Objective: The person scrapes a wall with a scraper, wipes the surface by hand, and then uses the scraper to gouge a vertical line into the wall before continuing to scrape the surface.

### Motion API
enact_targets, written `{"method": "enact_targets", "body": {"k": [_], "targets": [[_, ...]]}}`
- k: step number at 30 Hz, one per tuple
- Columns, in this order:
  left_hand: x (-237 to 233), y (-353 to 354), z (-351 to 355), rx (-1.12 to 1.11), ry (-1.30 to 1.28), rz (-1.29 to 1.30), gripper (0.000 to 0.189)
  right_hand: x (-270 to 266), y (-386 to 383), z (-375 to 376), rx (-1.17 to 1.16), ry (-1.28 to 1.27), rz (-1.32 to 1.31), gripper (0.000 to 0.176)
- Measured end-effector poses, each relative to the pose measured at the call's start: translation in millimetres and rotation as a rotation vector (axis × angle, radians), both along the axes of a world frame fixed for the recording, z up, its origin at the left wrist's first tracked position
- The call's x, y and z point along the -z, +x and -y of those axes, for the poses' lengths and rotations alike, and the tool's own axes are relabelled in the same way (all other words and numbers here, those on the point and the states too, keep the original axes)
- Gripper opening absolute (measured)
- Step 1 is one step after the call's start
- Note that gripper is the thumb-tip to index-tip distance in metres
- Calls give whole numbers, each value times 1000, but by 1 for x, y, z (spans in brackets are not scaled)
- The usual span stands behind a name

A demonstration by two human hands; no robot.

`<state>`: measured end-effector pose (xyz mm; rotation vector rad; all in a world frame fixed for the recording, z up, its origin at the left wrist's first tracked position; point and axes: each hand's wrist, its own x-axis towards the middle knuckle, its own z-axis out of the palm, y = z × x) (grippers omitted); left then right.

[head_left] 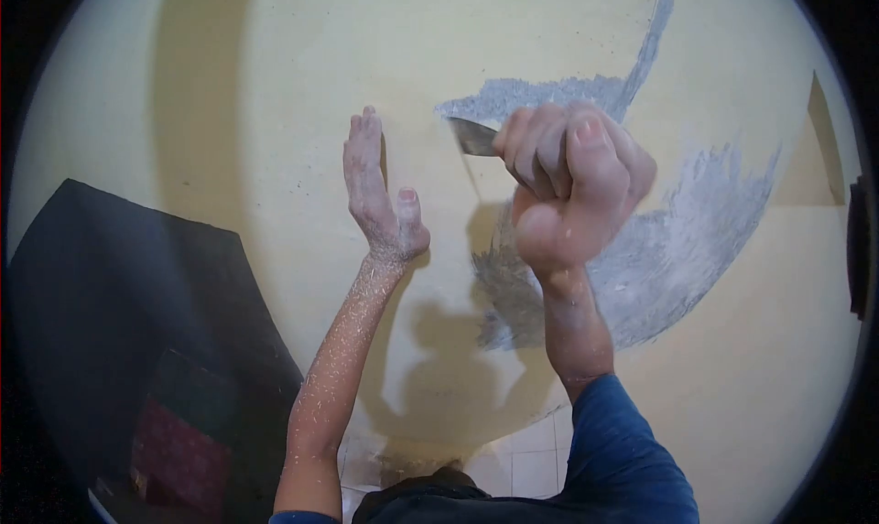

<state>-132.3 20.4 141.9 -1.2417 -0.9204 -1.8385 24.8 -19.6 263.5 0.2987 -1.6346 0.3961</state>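
My right hand point(577, 181) is closed in a fist around a scraper, whose dark metal blade point(473, 138) sticks out to the left. The blade's tip is at the lower left edge of a scraped grey strip point(549, 92) on the yellow wall point(302, 85). The handle is hidden inside the fist. My left hand point(377, 190) is flat against the wall to the left, fingers pointing up and thumb apart, holding nothing. Pale dust and flakes cover the left hand and forearm. Behind the right wrist spreads a larger curved grey scraped patch point(678, 245).
At the left stands a large dark panel point(137, 277) with a reddish patch point(179, 460) near its bottom. Pale floor tiles point(513, 460) show below. A dark object point(859, 249) juts in at the right edge. Shadows of head and arms fall across the wall.
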Motion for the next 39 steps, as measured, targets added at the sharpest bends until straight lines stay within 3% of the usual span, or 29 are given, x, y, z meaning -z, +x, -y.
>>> {"method": "enact_targets", "body": {"k": [2, 4, 6, 9, 18, 21, 23, 27, 30, 33, 39], "targets": [[-3, -1, 0, 0, 4, -4, 72, 2, 0, -10, 182, 251, -114, 37], [-5, -2, 0, -9, 12, 5, 72, -2, -7, -21, 359, 364, -143, 36], [0, -2, 3, -5, -5, 0, 73, 4, 0, -14, 366, 347, -140, 36], [-5, -1, 1, 13, 15, 2, 73, -6, 1, 5, 127, 242, -125, 35], [-7, -5, 3, -9, 13, 7, 73, 1, -15, -5, 16, 92, -42, 38], [-3, -1, 1, 11, -2, 13, 73, 2, -4, -1, -293, 112, -33, 38], [-7, -4, 2, 8, 13, 14, 73, 0, -7, 0, -356, 198, -116, 36], [-2, -3, 0, 8, 19, 2, 73, -2, -14, 0, 61, 290, -102, 32], [-7, -3, 1, -1, 20, 3, 73, -4, 7, 16, -450, 79, -91, 34], [-1, -1, 4, 3, 4, 2, 73, -2, -5, -3, -15, 208, -80, 36], [-7, -2, 4, 7, 19, 14, 74, -4, -3, -25, 430, 525, -152, 37]]}}
